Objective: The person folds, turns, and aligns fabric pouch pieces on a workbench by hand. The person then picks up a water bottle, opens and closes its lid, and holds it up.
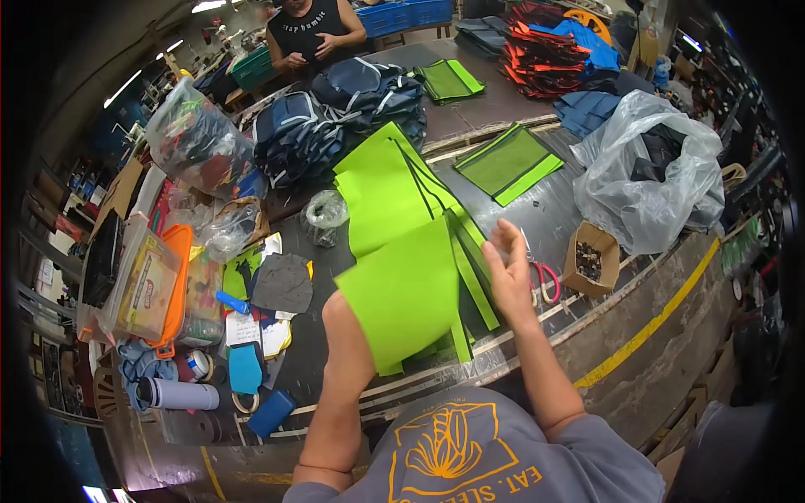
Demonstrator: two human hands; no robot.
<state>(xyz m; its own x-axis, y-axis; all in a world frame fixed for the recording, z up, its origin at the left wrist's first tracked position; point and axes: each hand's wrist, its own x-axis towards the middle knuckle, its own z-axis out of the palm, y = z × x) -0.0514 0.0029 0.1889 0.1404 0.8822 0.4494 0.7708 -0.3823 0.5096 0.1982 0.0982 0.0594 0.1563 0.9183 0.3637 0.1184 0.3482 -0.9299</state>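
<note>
My left hand [345,339] is at the near left edge of a bright green fabric panel [402,289], gripping it, with its fingers hidden beneath the cloth. That panel is lifted and lies over more green pieces. A second green panel [373,184] spreads out behind it, and green strips with dark edging [474,289] run down the right side. My right hand [510,277] is beside these strips, fingers apart and holding nothing that I can see. Pink-handled scissors [549,283] lie just right of it. Further back, a green mesh piece with dark trim [509,163] lies flat.
Near the right edge stand a small cardboard box [591,260] of dark bits and a clear plastic bag [650,172]. Dark blue bags [293,138] are heaped at the back left. A tumbler [178,393] lies at the left. Across the table is another person [314,33].
</note>
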